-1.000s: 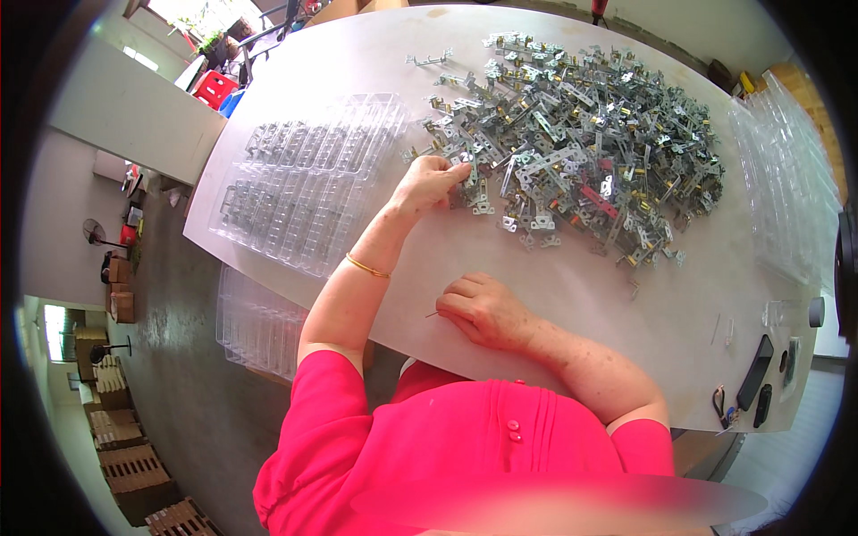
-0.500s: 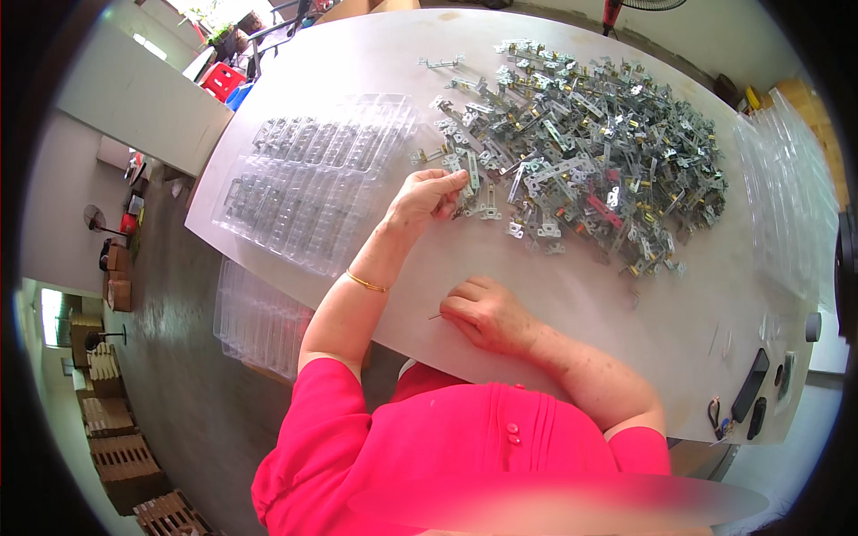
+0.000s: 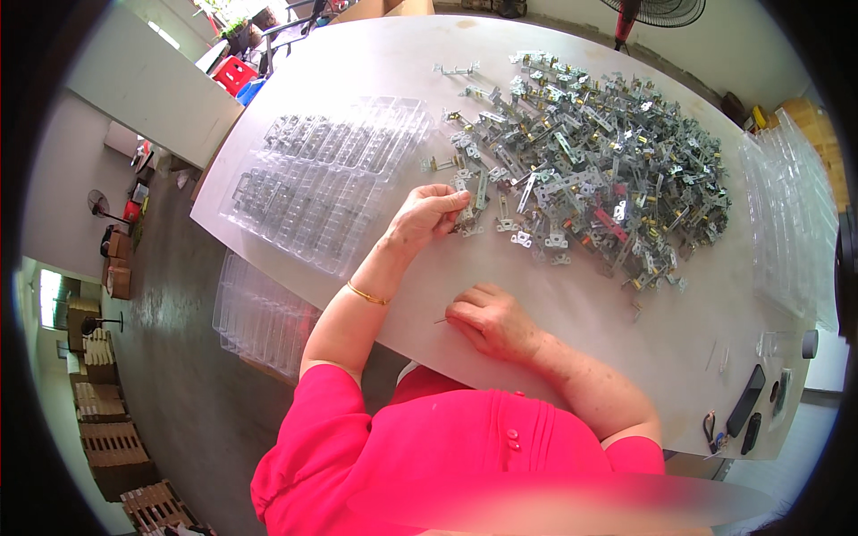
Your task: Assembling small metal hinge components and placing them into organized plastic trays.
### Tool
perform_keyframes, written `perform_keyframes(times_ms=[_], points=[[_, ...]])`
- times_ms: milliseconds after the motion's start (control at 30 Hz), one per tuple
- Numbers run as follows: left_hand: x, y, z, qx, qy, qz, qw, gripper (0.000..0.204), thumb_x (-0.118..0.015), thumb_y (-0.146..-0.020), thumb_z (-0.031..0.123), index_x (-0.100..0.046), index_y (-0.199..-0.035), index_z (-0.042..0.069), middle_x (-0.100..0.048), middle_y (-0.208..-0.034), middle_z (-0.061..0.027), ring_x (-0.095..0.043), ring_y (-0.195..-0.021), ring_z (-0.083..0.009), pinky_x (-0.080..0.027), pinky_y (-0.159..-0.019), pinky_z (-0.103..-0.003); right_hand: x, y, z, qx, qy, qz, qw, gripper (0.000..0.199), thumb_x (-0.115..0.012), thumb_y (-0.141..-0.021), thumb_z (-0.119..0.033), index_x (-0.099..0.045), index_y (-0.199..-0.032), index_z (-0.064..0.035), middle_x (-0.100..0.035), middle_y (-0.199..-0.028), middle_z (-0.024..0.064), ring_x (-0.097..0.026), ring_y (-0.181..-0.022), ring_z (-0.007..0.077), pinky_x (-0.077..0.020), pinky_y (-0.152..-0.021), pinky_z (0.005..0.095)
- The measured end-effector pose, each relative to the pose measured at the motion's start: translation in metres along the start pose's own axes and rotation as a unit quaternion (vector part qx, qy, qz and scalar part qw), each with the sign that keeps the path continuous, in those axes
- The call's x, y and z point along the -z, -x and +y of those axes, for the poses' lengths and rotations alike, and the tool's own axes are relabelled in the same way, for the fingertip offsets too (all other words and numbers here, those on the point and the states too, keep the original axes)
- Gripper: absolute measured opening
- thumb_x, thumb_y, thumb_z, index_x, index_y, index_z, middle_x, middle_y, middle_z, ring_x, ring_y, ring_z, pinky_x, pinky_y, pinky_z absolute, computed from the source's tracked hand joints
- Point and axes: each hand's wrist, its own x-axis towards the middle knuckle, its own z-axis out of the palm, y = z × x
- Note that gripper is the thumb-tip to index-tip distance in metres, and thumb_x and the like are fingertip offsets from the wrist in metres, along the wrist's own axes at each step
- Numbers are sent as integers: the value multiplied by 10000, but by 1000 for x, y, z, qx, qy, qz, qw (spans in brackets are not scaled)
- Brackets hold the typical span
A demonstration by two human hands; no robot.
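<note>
Fan top off-pic, thin rod mostly hidden by R hand

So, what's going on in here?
A person is working at a table. The left hand is at the near-left edge of a pile of metal brackets, close against one; whether it's gripped is unclear. The right hand, near the table's front edge, pinches a thin rod. On the left, clear plastic trays hold metal parts.

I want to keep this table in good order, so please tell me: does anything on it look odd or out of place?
Two things, mildly: a red strip stands out in the pile of mostly silver metal parts, and one bracket lies apart, off the pile's upper left. Nothing looks clearly damaged.
</note>
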Motion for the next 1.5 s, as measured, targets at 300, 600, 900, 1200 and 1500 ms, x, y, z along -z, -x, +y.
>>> perform_keyframes(times_ms=[300,600,900,1200,1500], points=[[-5,12,13,-59,-55,-24,996,241,-727,-947,230,-627,-806,63,-546,-659,28,-432,-536,-48,-320,-474,-212,-2,3,2,-11,4,-4,1000,66,-675,-847,-102,-630,-890,-80,-609,-845,78,-608,-807,282,-498,-738,398],[0,19,11,-97,-47,-43,993,215,-705,-965,236,-637,-832,80,-592,-735,26,-522,-646,-52,-395,-578,-208,1,-3,3,-4,-2,-37,999,91,-685,-852,-83,-660,-939,-81,-651,-922,78,-622,-850,293,-499,-760,416],[-11,36,-24,-119,86,-76,986,189,-736,-932,207,-665,-913,33,-691,-884,-60,-641,-779,-128,-534,-684,-280,-2,0,-2,-24,-6,-22,999,95,-695,-813,-28,-674,-900,-59,-664,-885,117,-632,-829,324,-508,-755,423],[-6,61,-33,-140,195,-71,968,189,-748,-922,153,-582,-956,70,-706,-880,-71,-667,-757,-129,-536,-647,-260,1,-3,-3,-13,2,-31,999,116,-674,-808,12,-667,-909,-45,-667,-892,120,-633,-818,334,-509,-736,408],[-14,75,-34,-134,221,-66,964,218,-652,-928,121,-564,-1109,36,-711,-929,-116,-687,-781,-157,-552,-653,-274,1,3,-2,-75,-42,-16,996,97,-638,-840,41,-654,-915,-18,-660,-887,140,-639,-796,319,-515,-723,379]])
